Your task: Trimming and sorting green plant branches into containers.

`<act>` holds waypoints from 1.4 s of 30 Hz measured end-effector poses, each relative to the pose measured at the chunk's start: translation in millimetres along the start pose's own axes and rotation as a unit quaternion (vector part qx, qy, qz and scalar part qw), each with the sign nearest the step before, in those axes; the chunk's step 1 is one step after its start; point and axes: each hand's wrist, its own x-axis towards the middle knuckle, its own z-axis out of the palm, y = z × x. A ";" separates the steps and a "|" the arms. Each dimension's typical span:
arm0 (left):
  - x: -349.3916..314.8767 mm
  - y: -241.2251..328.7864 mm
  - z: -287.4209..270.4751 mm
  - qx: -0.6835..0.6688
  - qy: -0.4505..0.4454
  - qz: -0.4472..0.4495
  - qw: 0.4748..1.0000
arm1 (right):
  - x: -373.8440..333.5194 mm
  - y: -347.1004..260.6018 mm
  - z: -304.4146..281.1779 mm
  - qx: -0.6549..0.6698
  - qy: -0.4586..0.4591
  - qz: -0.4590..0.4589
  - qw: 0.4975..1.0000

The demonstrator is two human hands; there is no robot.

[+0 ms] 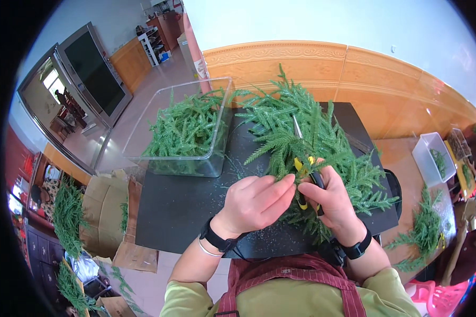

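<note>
The artificial pine sprig (280,142) lies on the greenery heap (357,171) covering the right part of the bench (180,203), where the left hand (259,203) gathers its fingertips at the sprig's base, their exact grip hidden. The right hand (330,198) grasps the long-nose pliers (317,180), tips toward the far edge; steadying the stem and keeping fingers clear of the jaws would serve well. A clear plastic tub (215,166) of sprigs stands by the far left corner.
</note>
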 end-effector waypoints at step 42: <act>8.2 5.8 -12.9 -0.094 0.077 -0.314 0.942 | 8.4 -16.8 2.3 -0.080 -0.041 -0.026 0.996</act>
